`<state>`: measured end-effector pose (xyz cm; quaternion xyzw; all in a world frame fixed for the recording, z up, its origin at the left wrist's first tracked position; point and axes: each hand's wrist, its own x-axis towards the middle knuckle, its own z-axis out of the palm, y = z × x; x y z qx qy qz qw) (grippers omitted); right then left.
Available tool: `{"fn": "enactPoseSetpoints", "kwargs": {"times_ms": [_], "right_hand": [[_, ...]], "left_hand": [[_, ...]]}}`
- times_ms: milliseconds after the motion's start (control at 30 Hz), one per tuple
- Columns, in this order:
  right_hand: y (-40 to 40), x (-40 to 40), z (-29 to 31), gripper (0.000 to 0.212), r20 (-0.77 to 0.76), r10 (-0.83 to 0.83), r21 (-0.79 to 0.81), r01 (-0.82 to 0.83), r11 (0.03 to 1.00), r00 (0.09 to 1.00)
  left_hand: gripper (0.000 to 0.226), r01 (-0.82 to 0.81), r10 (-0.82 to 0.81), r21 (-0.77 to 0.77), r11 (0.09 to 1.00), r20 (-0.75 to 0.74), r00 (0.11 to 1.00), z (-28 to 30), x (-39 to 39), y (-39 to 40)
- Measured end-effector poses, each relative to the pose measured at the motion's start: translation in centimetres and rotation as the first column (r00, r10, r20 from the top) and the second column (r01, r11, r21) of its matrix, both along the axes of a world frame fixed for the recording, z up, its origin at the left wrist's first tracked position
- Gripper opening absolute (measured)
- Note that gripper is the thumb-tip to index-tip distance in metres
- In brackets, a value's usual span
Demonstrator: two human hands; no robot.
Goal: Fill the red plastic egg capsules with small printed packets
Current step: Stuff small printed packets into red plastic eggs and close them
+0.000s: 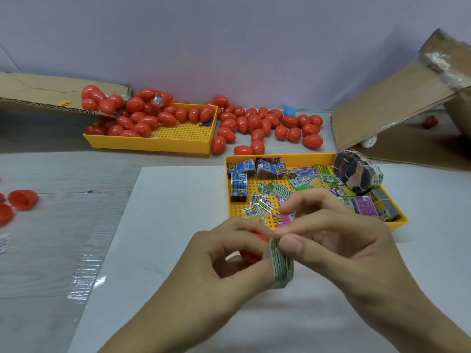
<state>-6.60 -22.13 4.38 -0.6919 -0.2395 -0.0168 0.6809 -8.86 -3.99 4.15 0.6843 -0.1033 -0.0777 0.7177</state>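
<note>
My left hand [219, 253] grips a red egg capsule half [251, 253], mostly hidden by its fingers. My right hand [339, 240] pinches a curled green printed packet [280, 266] right at the capsule's edge. Behind my hands a yellow tray [277, 157] holds several loose and bundled printed packets [300, 183]. Many closed red eggs [257, 123] lie at the back, some in a second yellow tray [153, 145].
Open red capsule halves [21, 198] lie at the left edge. A cardboard flap [46, 93] spills eggs at the back left, and a tilted cardboard box [397, 98] stands at the right. One blue egg [288, 111] sits among the red ones. A white sheet [165, 225] lies under my hands.
</note>
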Motion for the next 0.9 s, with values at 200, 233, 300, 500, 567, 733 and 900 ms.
{"fn": "enactPoseSetpoints", "kwargs": {"times_ms": [200, 233, 300, 500, 567, 733, 900], "right_hand": [[0.0, 0.1, 0.1, 0.02, 0.02, -0.028, 0.021, 0.028, 0.999, 0.999], [-0.1, 0.1, 0.1, 0.019, 0.028, -0.037, 0.006, 0.037, 0.999, 0.999], [-0.2, 0.2, 0.2, 0.019, 0.035, -0.066, -0.021, 0.067, 0.998, 0.997], [0.2, 0.4, 0.0, 0.039, -0.152, -0.16, 0.123, 0.179, 0.976, 0.975], [0.5, 0.2, -0.3, 0.044, -0.234, -0.137, 0.152, 0.175, 0.973, 0.963], [0.8, -0.1, -0.4, 0.036, -0.294, -0.072, 0.19, 0.132, 0.973, 0.953], [0.2, -0.2, 0.0, 0.013, -0.196, -0.118, -0.039, 0.112, 0.993, 0.974]], "left_hand": [[0.028, 0.071, -0.109, -0.203, 0.977, -0.183, 0.977, 1.0, 0.4, 0.7], [0.028, 0.062, -0.098, -0.202, 0.977, -0.174, 0.98, 1.0, 0.5, 0.8], [0.028, 0.031, -0.067, -0.218, 0.976, -0.161, 0.985, 1.3, 0.6, 0.9], [0.033, -0.086, 0.084, -0.044, 0.995, -0.036, 0.996, 0.5, 0.3, 0.3], [0.035, -0.119, 0.119, 0.022, 0.993, 0.024, 0.993, 0.0, 0.0, -0.2], [0.002, -0.173, 0.178, -0.052, 0.984, 0.101, 0.979, -0.3, 0.1, -0.3], [0.006, -0.227, 0.232, -0.045, 0.973, 0.143, 0.962, -0.1, 0.6, 0.4]]}}
